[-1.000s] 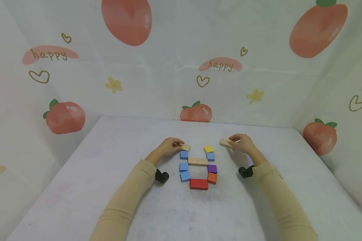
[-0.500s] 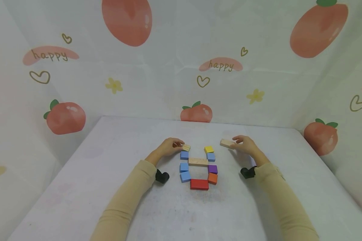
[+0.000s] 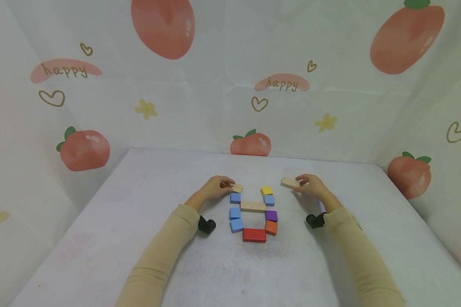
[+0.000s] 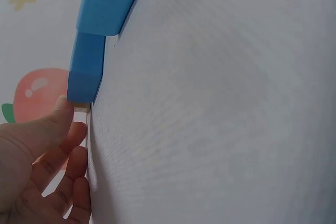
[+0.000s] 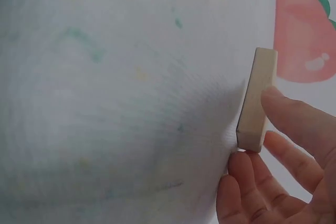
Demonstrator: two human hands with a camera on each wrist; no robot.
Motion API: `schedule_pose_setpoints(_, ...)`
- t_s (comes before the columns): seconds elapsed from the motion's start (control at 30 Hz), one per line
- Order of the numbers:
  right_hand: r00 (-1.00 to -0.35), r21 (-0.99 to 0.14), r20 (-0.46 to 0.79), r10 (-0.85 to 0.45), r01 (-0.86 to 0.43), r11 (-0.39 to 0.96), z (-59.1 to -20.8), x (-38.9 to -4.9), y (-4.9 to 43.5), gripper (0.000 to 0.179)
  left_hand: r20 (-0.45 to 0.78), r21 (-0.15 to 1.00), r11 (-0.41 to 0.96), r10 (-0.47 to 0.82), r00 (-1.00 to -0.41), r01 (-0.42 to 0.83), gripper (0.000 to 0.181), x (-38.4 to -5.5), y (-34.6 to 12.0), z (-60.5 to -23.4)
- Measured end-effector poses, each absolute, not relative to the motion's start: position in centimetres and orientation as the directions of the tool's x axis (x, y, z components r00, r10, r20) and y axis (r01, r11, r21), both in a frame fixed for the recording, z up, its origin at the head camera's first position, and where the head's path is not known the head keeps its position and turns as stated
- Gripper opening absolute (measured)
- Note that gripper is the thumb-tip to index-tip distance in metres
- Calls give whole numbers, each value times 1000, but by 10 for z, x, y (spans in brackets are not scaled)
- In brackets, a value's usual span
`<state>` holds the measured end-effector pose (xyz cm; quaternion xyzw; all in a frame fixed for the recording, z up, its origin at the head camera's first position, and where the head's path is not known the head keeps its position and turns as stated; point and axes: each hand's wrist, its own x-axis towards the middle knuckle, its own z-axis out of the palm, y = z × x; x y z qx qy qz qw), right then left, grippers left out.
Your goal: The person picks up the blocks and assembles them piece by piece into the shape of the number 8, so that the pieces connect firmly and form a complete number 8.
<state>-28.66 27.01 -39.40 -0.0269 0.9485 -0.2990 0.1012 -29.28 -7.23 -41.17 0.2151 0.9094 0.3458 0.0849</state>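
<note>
At the far left corner of the block arrangement, my left hand [image 3: 216, 187] pinches a small striped wooden block [image 3: 237, 188]. In the left wrist view only a sliver of that block shows, behind two blue blocks [image 4: 86, 66]. To the right, apart from the arrangement, my right hand [image 3: 310, 186] holds a long plain wooden block [image 3: 290, 182] by its near end. The right wrist view shows the thumb against the side of this long block [image 5: 257, 100], with the index finger partly hidden behind it.
Between the hands are a yellow block [image 3: 266, 190], a wooden crossbar block [image 3: 252, 207], a purple block [image 3: 271, 216], an orange block [image 3: 271, 227], a red block [image 3: 254, 235] and several blue ones. The white table [image 3: 199, 268] ends at a fruit-printed backdrop [image 3: 199, 128].
My right hand's fingers have drawn back from over the long wooden block to its right end, baring more of it. The left hand and the arranged blocks stay put.
</note>
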Motion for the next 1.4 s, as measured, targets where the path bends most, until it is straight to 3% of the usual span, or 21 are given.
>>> schedule_pose_setpoints(0.67,-988,-554,-129,-82,3,833,-398,-289,269,42,-14,669,670,444,-896,322,29,-295,-71,-414)
schedule_pose_setpoints(1.4,-987,-539,-69,-145,-86,838,-393,-290,262,35,-25,667,678,434,-901,308,29,-292,-71,-412)
